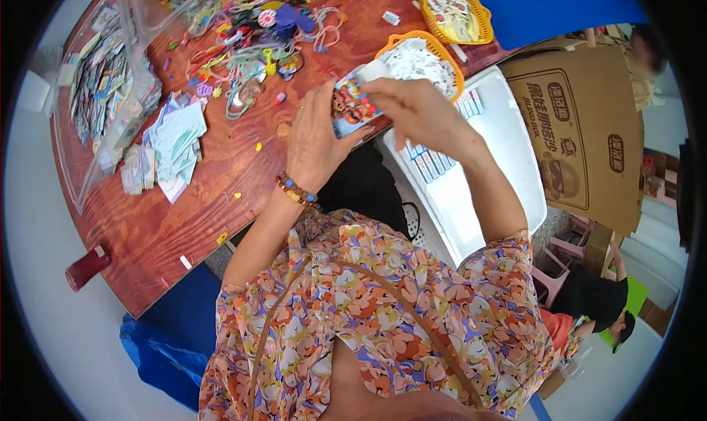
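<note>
A small colourful printed box (355,106) with a cartoon picture is gripped in my left hand (313,130), over the table's edge. My right hand (423,110) is bent over the box's right side, fingers curled close to its top. A white piece (373,71) shows at the top of the box by those fingertips; whether it is a flap or a separate packet I cannot tell. Just beyond my right hand, a yellow basket (458,82) holds many small white packets. Below my right forearm, several slim boxes (429,163) stand in rows inside a white foam bin (515,167).
A second yellow basket (487,25) stands farther back. Hair ties and trinkets (272,57) are heaped at the far side. At left are a clear bin (74,182) of cards and loose pale cards (177,138). A large carton (582,138) stands right; people are beyond.
</note>
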Demonstrator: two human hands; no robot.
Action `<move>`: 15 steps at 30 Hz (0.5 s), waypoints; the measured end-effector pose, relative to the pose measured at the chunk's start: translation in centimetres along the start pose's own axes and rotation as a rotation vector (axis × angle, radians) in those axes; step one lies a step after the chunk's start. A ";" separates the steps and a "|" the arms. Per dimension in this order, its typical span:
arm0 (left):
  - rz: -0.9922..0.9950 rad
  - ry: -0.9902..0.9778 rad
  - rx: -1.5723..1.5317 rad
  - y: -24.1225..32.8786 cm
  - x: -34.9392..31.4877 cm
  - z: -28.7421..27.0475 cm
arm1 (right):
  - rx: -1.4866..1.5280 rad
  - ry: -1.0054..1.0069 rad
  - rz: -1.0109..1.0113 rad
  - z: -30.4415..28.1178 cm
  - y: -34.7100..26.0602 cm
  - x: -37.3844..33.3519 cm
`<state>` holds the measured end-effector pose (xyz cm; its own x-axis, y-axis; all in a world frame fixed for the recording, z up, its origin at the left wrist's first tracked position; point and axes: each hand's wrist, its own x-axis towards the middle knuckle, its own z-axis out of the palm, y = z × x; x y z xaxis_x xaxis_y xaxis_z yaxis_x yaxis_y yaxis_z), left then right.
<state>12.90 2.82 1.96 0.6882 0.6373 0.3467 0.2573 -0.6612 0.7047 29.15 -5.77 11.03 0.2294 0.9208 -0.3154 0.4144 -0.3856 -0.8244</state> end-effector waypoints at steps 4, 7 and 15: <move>-0.035 0.019 0.021 -0.7 -0.6 -0.6 | 0.200 0.081 -0.043 -2.0 0.1 1.2; -0.007 0.056 0.072 -1.3 -0.8 -0.5 | 0.113 0.363 -0.078 -7.0 2.2 3.2; -0.038 -0.001 0.054 -0.8 -1.3 -0.8 | -0.925 0.756 -0.127 -13.4 12.0 11.8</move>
<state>11.26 2.79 1.43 0.6776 0.6624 0.3196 0.3197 -0.6566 0.6831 48.59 -0.33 3.69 0.4716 0.8072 0.3550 0.8759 -0.4754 -0.0826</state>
